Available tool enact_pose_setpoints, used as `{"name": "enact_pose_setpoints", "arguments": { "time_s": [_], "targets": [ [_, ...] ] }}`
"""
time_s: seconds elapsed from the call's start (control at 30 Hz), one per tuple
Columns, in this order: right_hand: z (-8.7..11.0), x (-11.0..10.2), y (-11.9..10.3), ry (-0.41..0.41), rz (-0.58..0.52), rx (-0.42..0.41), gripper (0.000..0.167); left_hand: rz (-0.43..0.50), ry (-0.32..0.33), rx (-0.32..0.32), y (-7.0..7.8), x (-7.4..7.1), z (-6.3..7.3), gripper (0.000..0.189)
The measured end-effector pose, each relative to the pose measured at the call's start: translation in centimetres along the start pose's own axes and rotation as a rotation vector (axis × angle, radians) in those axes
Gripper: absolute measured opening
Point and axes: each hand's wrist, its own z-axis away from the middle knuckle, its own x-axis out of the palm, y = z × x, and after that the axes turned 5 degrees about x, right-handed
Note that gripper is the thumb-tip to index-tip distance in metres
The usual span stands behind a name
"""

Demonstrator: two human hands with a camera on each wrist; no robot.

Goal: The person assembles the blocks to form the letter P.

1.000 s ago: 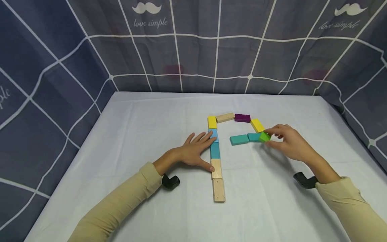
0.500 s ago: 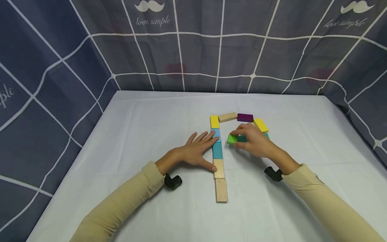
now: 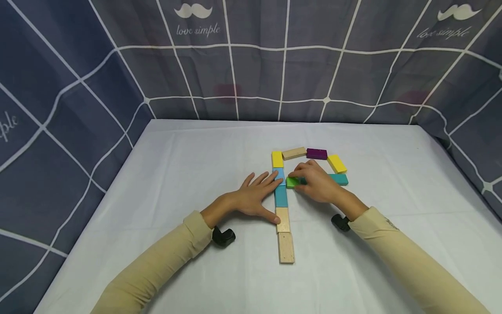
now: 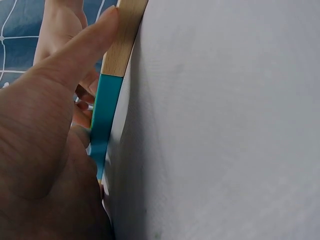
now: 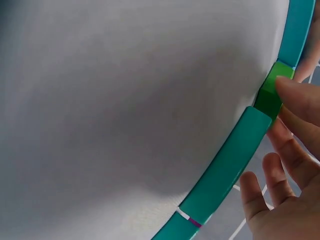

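Flat on the white cloth, my left hand (image 3: 252,199) spreads its straight fingers over a light blue block (image 3: 279,172). Its thumb touches a plain wooden block (image 3: 284,223) in the same upright column. Between them lies a blue block (image 3: 281,196). My right hand (image 3: 319,185) pinches a small green block (image 3: 292,182) between thumb and fingers, right beside the column. In the right wrist view the green block (image 5: 272,92) fits between the column's blue block (image 5: 298,30) and a teal block (image 5: 225,165). A second teal block (image 3: 339,179) extends to the right, partly behind the hand.
A yellow block (image 3: 276,159) tops the column, and another wooden block (image 3: 286,248) ends it. A slanted wooden block (image 3: 294,153), a purple block (image 3: 317,154) and a yellow block (image 3: 337,164) curve round to the right. A grey checked curtain (image 3: 259,69) stands behind the table.
My right hand has carried the green block leftward from the right end of the teal blocks to the column. My left hand has stayed in place.
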Motion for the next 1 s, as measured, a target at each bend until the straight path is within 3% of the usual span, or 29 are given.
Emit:
{"name": "enact_pose_setpoints", "arguments": {
  "time_s": [0.33, 0.63, 1.0],
  "targets": [
    [-0.2, 0.1, 0.1, 0.004, 0.002, 0.01, 0.033, 0.002, -0.001, -0.001, 0.0, -0.1, 0.0, 0.113],
    [1.3, -0.7, 1.0, 0.017, -0.012, 0.1, 0.041, -0.009, -0.004, -0.011, -0.1, 0.0, -0.1, 0.113],
    [2.5, -1.2, 2.5, 0.034, 0.02, 0.107, 0.031, -0.003, 0.008, -0.014, -0.2, 0.2, -0.2, 0.114]
  ]
}}
